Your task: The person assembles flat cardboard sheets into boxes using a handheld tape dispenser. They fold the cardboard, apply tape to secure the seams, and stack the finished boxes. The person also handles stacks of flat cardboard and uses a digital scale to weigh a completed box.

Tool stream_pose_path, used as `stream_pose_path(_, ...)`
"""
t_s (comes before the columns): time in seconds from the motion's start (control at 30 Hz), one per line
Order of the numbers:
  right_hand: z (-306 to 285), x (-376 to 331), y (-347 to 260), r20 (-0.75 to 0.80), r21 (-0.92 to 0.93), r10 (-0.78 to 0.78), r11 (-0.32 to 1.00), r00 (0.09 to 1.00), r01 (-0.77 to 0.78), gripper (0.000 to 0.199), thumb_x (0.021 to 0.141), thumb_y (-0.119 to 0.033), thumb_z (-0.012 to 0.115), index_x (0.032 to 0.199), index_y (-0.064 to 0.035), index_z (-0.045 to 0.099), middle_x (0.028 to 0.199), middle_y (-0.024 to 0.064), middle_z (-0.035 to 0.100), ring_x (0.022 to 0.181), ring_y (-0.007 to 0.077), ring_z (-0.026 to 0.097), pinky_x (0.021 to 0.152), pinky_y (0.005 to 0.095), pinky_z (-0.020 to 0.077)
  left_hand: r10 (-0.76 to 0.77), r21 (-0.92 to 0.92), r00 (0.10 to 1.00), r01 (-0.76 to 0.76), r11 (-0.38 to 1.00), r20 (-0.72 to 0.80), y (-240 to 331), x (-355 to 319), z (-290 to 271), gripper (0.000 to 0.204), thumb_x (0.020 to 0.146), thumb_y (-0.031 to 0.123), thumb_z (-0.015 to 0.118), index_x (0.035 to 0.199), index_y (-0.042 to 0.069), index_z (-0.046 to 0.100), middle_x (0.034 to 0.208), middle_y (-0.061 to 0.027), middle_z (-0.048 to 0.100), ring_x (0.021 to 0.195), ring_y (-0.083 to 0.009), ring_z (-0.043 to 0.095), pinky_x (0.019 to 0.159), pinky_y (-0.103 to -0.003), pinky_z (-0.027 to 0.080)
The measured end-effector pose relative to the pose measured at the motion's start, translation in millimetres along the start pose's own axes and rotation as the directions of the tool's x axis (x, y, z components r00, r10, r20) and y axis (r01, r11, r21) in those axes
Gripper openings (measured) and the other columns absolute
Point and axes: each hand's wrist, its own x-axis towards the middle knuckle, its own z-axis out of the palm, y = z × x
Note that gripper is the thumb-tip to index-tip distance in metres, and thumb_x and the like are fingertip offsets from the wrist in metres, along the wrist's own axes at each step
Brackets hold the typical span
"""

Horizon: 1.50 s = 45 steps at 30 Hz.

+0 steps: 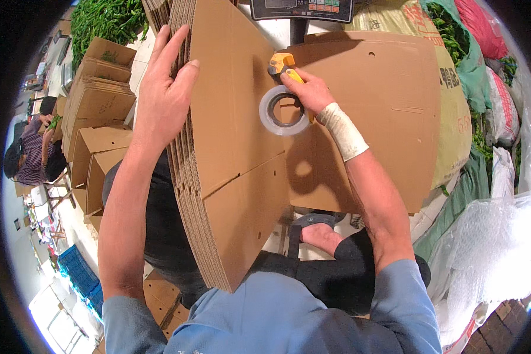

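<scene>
My right hand (pixel 310 89) is closed round the yellow handle of a tape dispenser (pixel 283 61), which carries a wide roll of clear tape (pixel 266 118). The dispenser hangs in front of a large flat cardboard sheet (pixel 389 127) and casts a shadow on it. My left hand (pixel 165 97) lies with fingers stretched and thumb apart along the edges of a thick stack of folded cardboard boxes (pixel 236 112). That stack stands tilted against my dark-trousered leg. A pale band (pixel 342 131) wraps my right wrist.
A weighing scale (pixel 304 9) stands at the far edge. Green peppers (pixel 109 26) are heaped far left, near more cardboard boxes (pixel 100 97). At left a person (pixel 35 147) sits. Filled sacks (pixel 475 53) and clear plastic sheeting (pixel 484 248) line the right side.
</scene>
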Motion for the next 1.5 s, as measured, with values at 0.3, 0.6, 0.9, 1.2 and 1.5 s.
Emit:
stream_pose_path(0.3,-2.2,23.0,-8.5,0.264,-0.213,-0.078,0.967,0.961,0.137,0.052,0.094,-0.049,0.066,0.124,-0.007,0.068,0.075,0.0014,0.065,0.062,0.0096,0.058,0.057,0.0287,0.0499,0.062,0.075,0.998,-0.062,0.995,0.008,2.7,3.5,3.8,0.052,0.099,0.017,0.052,0.148,0.003,0.047,0.161,-0.0218,0.032,0.151,-0.0307,0.029,0.12,-0.037,0.026)
stream_pose_path(0.6,13.0,-90.5,38.4,0.5,-0.356,0.079,0.926,0.863,0.122,0.053,0.094,-0.048,0.064,0.128,-0.0083,0.061,0.08,0.0114,0.069,0.069,0.02,0.067,0.066,0.0369,0.055,0.03,0.219,0.999,-0.035,0.975,0.025,-6.6,2.3,-3.1,0.059,0.094,0.019,0.05,0.147,-0.006,0.042,0.158,-0.0327,0.029,0.149,-0.041,0.029,0.12,-0.041,0.027)
stream_pose_path(0.9,27.1,-192.8,66.3,0.628,-0.459,0.191,0.874,0.755,0.161,0.063,0.094,-0.051,0.061,0.14,-0.0074,0.055,0.107,0.0292,0.069,0.101,0.0456,0.067,0.089,0.0489,0.0549,0.008,0.235,0.999,-0.018,0.972,0.043,-4.0,4.3,-3.9,0.058,0.095,0.019,0.047,0.146,-0.007,0.042,0.157,-0.0343,0.031,0.15,-0.042,0.027,0.122,-0.042,0.023)
stream_pose_path(1.2,22.9,-171.1,68.9,0.724,-0.414,0.257,0.904,0.64,0.106,0.068,0.093,-0.054,0.061,0.141,-0.0057,0.056,0.117,0.0249,0.07,0.106,0.0343,0.07,0.097,0.0398,0.0518,0.026,0.304,0.997,-0.047,0.952,0.075,-6.4,6.5,-2.7,0.062,0.095,0.024,0.048,0.148,-0.008,0.039,0.156,-0.0351,0.031,0.149,-0.0441,0.026,0.122,-0.044,0.023)
stream_pose_path(1.5,18.7,-136.8,40.6,0.799,-0.49,0.352,0.851,0.487,0.19,0.062,0.09,-0.052,0.065,0.141,-0.0169,0.06,0.092,0.0112,0.074,0.08,0.0196,0.068,0.075,0.0348,0.0546,0.053,0.286,0.997,-0.067,0.956,0.057,-1.7,8.7,-0.6,0.061,0.095,0.025,0.048,0.146,-0.007,0.043,0.154,-0.0361,0.033,0.149,-0.0438,0.027,0.121,-0.043,0.025)
